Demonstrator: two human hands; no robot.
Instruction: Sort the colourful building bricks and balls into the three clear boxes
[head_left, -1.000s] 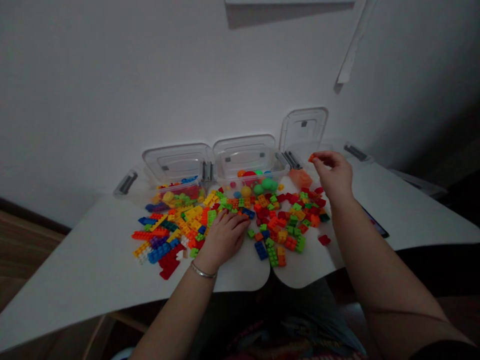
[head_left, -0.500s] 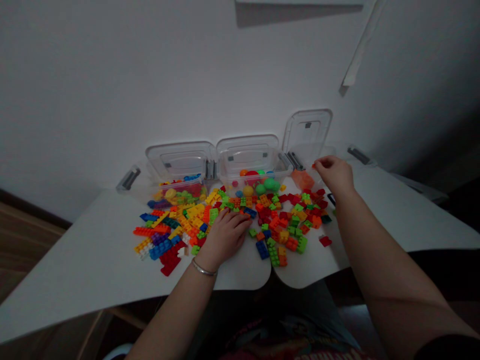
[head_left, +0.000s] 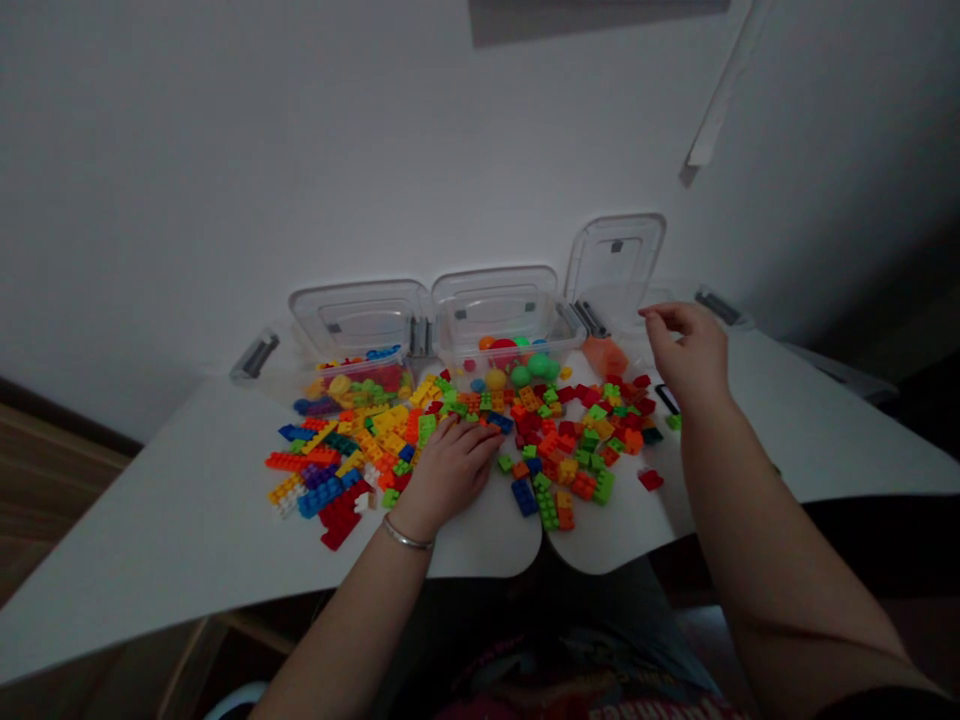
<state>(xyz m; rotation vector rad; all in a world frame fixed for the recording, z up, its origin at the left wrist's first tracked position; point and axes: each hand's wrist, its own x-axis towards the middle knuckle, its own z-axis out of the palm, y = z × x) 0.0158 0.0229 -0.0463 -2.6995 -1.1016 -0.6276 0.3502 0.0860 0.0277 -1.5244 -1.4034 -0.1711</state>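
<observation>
My left hand point(head_left: 454, 470), with a silver bracelet at the wrist, lies palm down on the near middle of the brick pile, fingers extended over yellow and blue bricks point(head_left: 500, 423). To the right, my right hand point(head_left: 686, 350) is raised beside the right clear box, thumb and fingertips pinched together. A small reddish trace shows at the fingertips, too small to name. An orange translucent piece point(head_left: 604, 358) sits left of this hand. Loose red point(head_left: 651, 480), green point(head_left: 602, 487) and orange point(head_left: 565, 510) bricks are spread between my hands.
Clear boxes with raised lids stand along the wall: the left lid point(head_left: 360, 290), middle lid point(head_left: 495, 275) and right lid point(head_left: 616, 225). Coloured balls point(head_left: 538, 367) lie in the middle box. More bricks point(head_left: 322, 495) cover the left side of the white table point(head_left: 187, 520).
My right hand has moved right and slightly up. The orange-red piece seen earlier at its fingertips no longer shows clearly. My left hand stays in place.
</observation>
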